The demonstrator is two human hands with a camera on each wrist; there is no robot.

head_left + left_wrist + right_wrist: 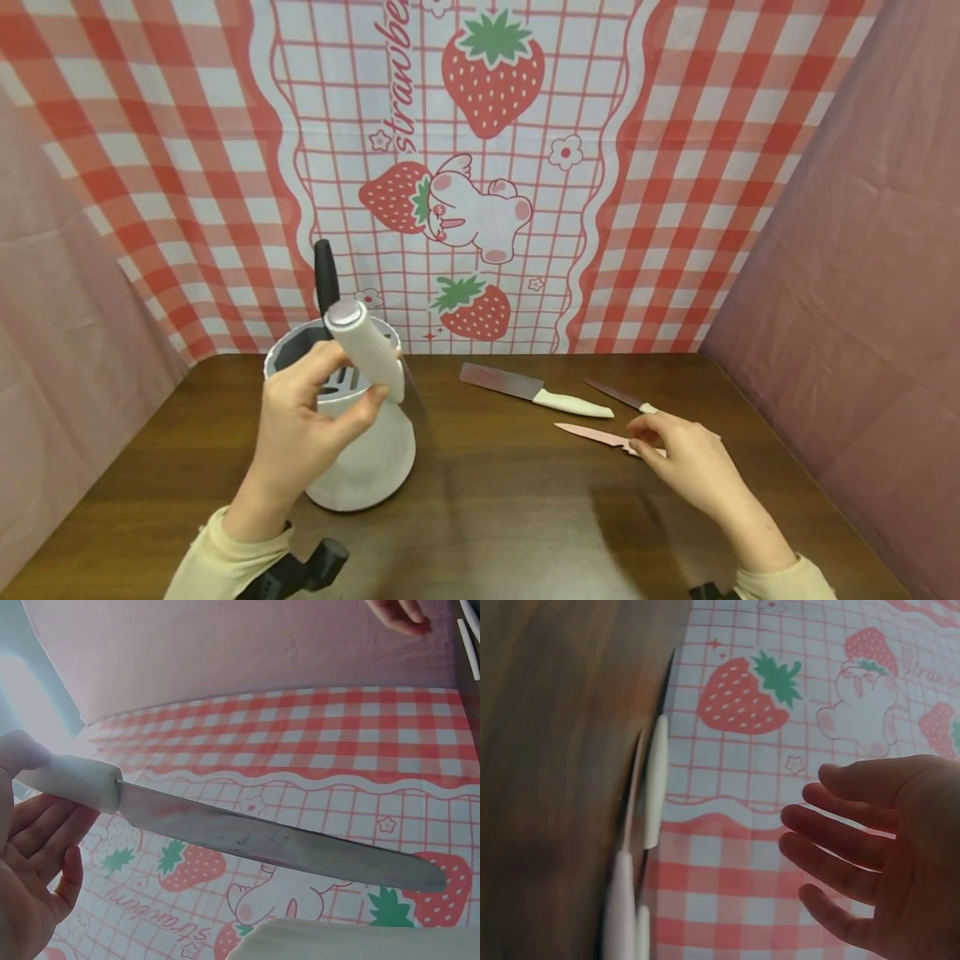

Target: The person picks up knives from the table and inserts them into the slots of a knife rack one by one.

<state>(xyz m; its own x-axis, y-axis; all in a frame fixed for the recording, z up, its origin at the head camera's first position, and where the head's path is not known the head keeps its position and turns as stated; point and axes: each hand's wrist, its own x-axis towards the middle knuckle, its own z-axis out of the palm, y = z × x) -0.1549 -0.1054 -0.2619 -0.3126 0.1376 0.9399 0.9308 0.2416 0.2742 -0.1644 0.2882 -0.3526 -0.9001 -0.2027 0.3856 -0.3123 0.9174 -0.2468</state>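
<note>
In the head view my left hand point(303, 421) grips the white handle of a long-bladed kitchen knife point(365, 346) at the white knife holder point(367, 467). The left wrist view shows the whole blade point(277, 840), straight and rounded at the tip, above the holder's pale rim point(360, 941). A black handle point(326, 275) sticks up from the holder. My right hand point(693, 462) is over the table, nearest a pink-bladed knife point(592, 433) and a thin knife point(618, 394). In the right wrist view its fingers point(840, 825) are relaxed and hold nothing.
A cleaver-like knife point(502, 381) with a white handle lies near the back of the brown wooden table point(487, 517). Behind it hangs a red-checked strawberry cloth point(697, 167). Pink cloth point(847, 275) closes off the right side, with more on the left.
</note>
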